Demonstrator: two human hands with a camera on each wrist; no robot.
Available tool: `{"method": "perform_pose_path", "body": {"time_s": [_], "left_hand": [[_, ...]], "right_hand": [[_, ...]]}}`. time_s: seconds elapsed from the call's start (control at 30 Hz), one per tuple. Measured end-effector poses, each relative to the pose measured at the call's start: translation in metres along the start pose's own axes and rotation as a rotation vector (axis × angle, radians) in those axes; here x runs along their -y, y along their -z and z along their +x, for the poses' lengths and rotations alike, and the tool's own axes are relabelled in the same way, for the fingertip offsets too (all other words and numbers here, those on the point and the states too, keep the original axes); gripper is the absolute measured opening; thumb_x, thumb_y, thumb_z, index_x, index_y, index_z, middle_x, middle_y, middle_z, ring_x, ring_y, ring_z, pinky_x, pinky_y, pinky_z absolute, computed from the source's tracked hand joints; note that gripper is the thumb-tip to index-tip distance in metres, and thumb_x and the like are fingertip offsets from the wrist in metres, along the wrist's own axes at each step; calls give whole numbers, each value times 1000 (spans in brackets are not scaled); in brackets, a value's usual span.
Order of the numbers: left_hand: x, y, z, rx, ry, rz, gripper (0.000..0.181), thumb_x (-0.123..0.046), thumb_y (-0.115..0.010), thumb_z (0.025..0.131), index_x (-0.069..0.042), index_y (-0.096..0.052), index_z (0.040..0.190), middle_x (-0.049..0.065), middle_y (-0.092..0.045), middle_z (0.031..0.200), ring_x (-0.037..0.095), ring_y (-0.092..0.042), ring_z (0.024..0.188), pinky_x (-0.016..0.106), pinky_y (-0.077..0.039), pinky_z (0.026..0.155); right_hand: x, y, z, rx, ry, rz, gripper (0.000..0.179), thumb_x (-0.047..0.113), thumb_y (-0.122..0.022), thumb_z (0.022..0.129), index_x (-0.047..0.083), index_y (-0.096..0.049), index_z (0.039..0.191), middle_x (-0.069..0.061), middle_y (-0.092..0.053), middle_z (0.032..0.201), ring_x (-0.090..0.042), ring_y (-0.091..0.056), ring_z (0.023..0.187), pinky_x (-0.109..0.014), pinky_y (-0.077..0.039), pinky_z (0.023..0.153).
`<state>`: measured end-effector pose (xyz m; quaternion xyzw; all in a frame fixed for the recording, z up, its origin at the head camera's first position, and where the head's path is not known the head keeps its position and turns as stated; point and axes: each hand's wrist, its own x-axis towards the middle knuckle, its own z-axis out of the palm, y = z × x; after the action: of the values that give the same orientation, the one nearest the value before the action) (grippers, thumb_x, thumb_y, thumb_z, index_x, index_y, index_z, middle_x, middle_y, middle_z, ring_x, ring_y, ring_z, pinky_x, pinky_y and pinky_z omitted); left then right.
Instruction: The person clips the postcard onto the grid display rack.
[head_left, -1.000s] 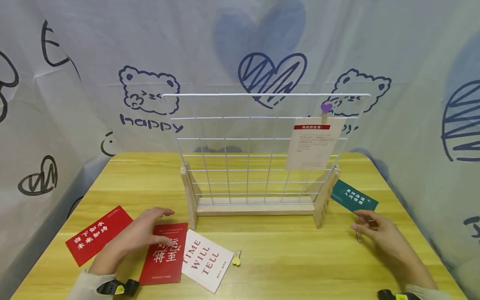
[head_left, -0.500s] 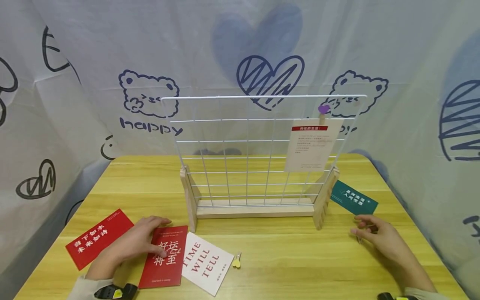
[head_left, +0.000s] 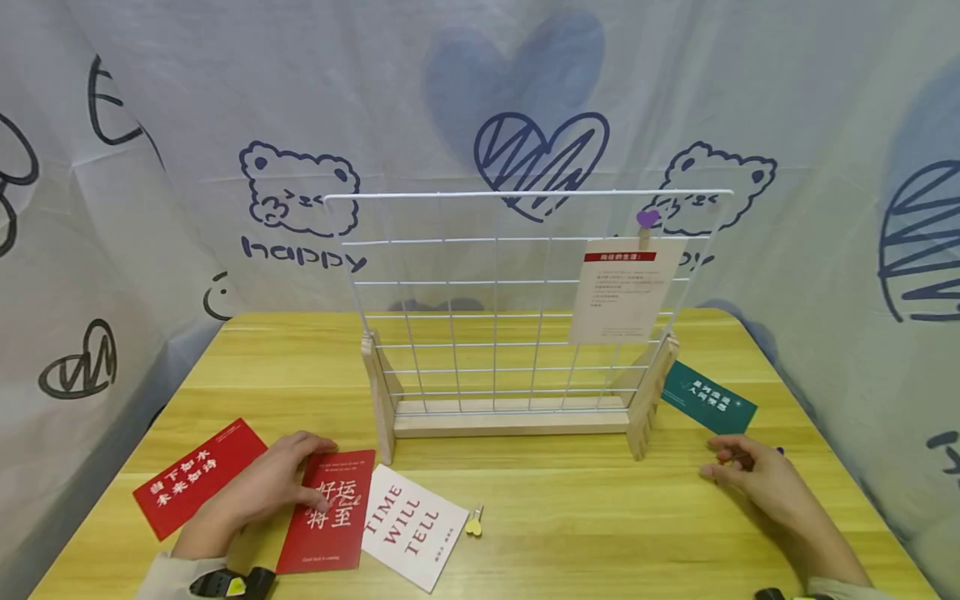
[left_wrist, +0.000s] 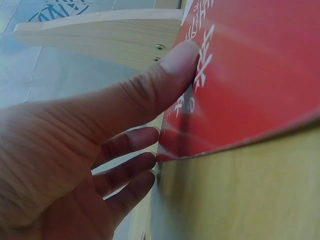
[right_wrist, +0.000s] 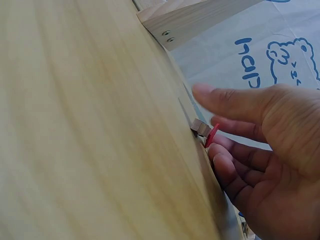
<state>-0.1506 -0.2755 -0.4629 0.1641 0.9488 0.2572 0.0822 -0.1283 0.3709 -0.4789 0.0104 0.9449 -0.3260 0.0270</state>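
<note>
A red card (head_left: 341,533) with white characters lies on the table at left. My left hand (head_left: 262,492) grips its far left corner. In the left wrist view the thumb (left_wrist: 182,62) is on its face and the other fingertips meet its edge. At right, my right hand (head_left: 765,483) is low over the table with fingers loosely bent. A small wooden clothespin (right_wrist: 201,127) with a red end is by its fingers, in the right wrist view. The lower fingers touch or nearly touch the red end; the thumb stands apart.
A white wire grid (head_left: 495,317) in a wooden stand (head_left: 510,422) holds a white card (head_left: 626,292) under a purple heart clip (head_left: 648,218). Another red card (head_left: 198,475), a white lettered card (head_left: 412,529), a yellow heart clip (head_left: 474,523) and a green card (head_left: 708,396) lie around.
My left thumb has come down onto the red card, which has shifted very slightly. The right hand has turned a little at the clothespin, and a purple tip now shows behind it.
</note>
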Motion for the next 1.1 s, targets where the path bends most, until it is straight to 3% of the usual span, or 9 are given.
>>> {"method": "perform_pose_path", "body": {"time_s": [0.2, 0.57, 0.97, 1.1], "left_hand": [[-1, 0, 0, 8, 20, 16, 73, -43, -89, 64, -6, -63, 122, 6, -57, 116, 25, -50, 105, 47, -48, 90], [1, -1, 2, 5, 24, 44, 74, -42, -90, 63, -5, -63, 121, 7, -55, 116, 27, -48, 105, 48, -48, 90], [2, -1, 3, -12, 11, -6, 71, -41, -90, 63, -6, -61, 118, 7, -57, 119, 28, -47, 108, 49, -47, 92], [2, 0, 2, -3, 34, -41, 74, -44, -89, 63, -6, -60, 119, 6, -59, 116, 27, -49, 107, 50, -47, 91]], "right_hand": [[-1, 2, -2, -7, -3, -12, 61, 42, -71, 89, -3, -59, 126, -10, -64, 107, -17, -55, 85, -27, -46, 68], [-2, 3, -2, -8, -34, 3, 55, 39, -70, 91, -4, -59, 123, -6, -62, 99, -18, -54, 83, -26, -45, 65], [-3, 3, -1, -53, -7, -34, 46, 35, -71, 91, -3, -63, 117, -7, -67, 99, -17, -58, 83, -24, -47, 67], [-3, 4, -1, -49, -16, -35, 44, 35, -70, 91, -2, -65, 114, -9, -69, 100, -17, -59, 83, -26, -48, 66]]}}
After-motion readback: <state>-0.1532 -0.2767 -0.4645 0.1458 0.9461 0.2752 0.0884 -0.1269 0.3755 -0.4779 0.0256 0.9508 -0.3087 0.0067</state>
